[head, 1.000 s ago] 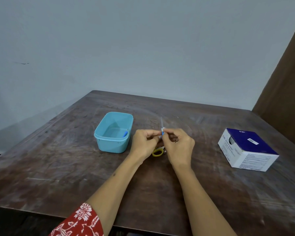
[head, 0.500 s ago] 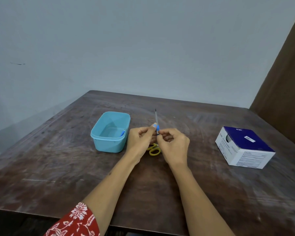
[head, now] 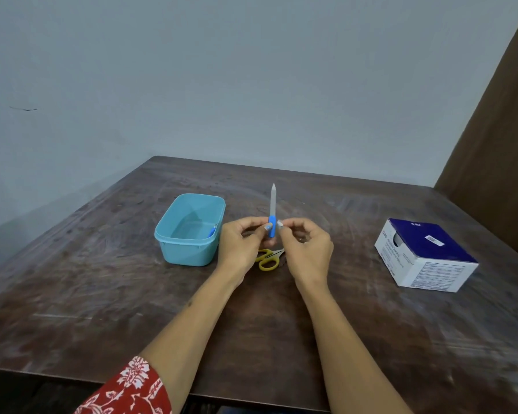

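A nail file [head: 272,210] with a grey blade and a blue handle stands upright above the table's middle. My left hand [head: 240,246] pinches its blue handle between thumb and fingers. My right hand [head: 307,249] pinches a small white wad [head: 279,225] right beside the handle. Small scissors with yellow handles [head: 268,259] lie on the table under and between both hands, partly hidden.
A light blue plastic tub [head: 189,231] stands left of my hands, with a small blue-handled tool [head: 211,231] inside. A white and dark blue carton [head: 425,255] sits at the right. The dark wooden table [head: 102,309] meets a brown panel [head: 497,130] at the right.
The nail file has come out further between my fingers and stands taller, its blue handle now in plain sight. Both hands stay together over the scissors.
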The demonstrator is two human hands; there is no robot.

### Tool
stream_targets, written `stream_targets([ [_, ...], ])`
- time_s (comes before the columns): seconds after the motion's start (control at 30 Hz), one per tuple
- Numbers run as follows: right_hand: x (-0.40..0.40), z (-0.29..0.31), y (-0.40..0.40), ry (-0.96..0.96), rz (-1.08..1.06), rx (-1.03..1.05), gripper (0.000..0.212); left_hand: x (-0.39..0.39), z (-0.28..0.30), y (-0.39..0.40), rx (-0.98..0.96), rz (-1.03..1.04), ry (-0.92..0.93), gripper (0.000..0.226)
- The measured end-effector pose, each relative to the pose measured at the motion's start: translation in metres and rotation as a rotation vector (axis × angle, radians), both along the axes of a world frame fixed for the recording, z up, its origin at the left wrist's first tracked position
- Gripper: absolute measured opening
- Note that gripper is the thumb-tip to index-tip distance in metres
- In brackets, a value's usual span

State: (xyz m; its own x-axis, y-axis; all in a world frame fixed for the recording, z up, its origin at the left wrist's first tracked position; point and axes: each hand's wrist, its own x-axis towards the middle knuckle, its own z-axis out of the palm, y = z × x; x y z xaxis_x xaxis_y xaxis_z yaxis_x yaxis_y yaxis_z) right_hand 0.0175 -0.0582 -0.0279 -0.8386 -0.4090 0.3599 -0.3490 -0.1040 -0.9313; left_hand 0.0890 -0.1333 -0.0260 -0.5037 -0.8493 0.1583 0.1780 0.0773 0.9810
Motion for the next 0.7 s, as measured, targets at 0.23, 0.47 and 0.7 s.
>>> stream_targets([
  [0.23, -0.001, 0.001, -0.002, -0.137, 0.069, -0.063, 0.018, 0.0, -0.002, 0.001, -0.131, 0.033, -0.036, 0.02],
  [0.47, -0.002, -0.004, -0.002, 0.019, 0.087, 0.011, 0.014, -0.002, -0.002, 0.001, -0.095, 0.009, -0.036, 0.018],
  [0.7, 0.001, -0.01, -0.006, 0.27, 0.044, 0.155, 0.013, -0.002, -0.003, -0.003, -0.053, 0.009, -0.036, 0.018],
])
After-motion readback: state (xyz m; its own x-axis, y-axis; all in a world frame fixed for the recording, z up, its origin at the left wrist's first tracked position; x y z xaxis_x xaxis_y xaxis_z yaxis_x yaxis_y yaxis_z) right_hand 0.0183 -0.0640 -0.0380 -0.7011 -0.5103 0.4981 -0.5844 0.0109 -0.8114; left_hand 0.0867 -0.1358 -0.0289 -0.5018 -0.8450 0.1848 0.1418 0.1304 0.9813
